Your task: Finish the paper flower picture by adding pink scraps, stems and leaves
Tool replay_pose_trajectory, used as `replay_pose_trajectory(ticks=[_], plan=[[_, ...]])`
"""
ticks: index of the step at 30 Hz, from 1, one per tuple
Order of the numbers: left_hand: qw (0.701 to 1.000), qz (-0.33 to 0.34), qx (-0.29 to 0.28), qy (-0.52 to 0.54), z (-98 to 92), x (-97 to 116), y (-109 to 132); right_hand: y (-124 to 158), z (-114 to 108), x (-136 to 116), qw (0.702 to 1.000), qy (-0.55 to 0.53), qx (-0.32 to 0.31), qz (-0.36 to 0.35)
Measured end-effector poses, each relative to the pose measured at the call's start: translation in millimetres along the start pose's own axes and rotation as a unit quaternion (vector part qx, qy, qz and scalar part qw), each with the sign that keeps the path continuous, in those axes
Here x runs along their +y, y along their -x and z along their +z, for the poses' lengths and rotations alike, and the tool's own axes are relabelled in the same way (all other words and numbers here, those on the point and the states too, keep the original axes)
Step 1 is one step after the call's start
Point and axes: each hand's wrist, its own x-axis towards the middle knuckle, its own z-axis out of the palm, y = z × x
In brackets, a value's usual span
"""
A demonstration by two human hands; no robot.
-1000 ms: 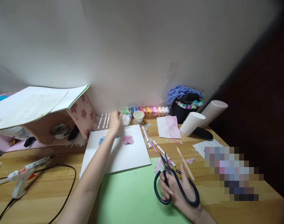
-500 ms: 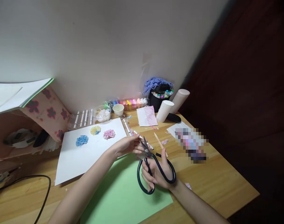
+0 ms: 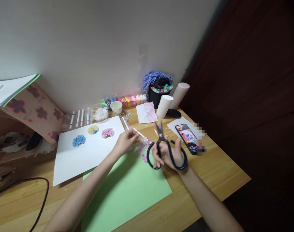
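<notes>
My right hand (image 3: 170, 155) grips large black-handled scissors (image 3: 164, 146), blades pointing up and away. My left hand (image 3: 126, 141) is pinched on a thin white stick (image 3: 138, 132) just left of the blades. Pink paper scraps (image 3: 141, 150) lie under the two hands at the corner of a green sheet (image 3: 127, 190). Left of them lies a white sheet (image 3: 72, 156) bearing blue (image 3: 78, 140), yellow (image 3: 93, 129) and pink (image 3: 107, 132) fluffy tufts.
A phone (image 3: 188, 137) lies right of the scissors. At the back stand two white cups (image 3: 170, 100), a black marker case with purple yarn (image 3: 158, 87), clay pots (image 3: 127, 100), a small paper cup (image 3: 116, 107). A floral box (image 3: 35, 108) and black cable (image 3: 39, 199) are left.
My left hand came back from the bowl at the back wall to the scissors, pinching a stick. My right hand lifted the scissors and moved them farther away. The view swung right.
</notes>
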Motion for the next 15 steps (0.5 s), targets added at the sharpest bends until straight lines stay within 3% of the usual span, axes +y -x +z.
replay_pose_trajectory(ticks=[3,7,10,15], plan=[[0.989,0.081,-0.047,-0.117,12.2,-10,14,8,-17,-32,0.990,0.080,0.111,-0.039],[0.931,0.211,-0.085,-0.287,30.3,-28,21,17,-41,-43,0.946,0.209,0.245,-0.035],[0.931,0.217,-0.059,-0.288,41.9,-38,18,25,-52,-32,0.924,0.238,0.293,-0.057],[0.936,0.211,-0.033,-0.280,55.1,-46,16,38,-62,-16,0.922,0.231,0.308,-0.049]])
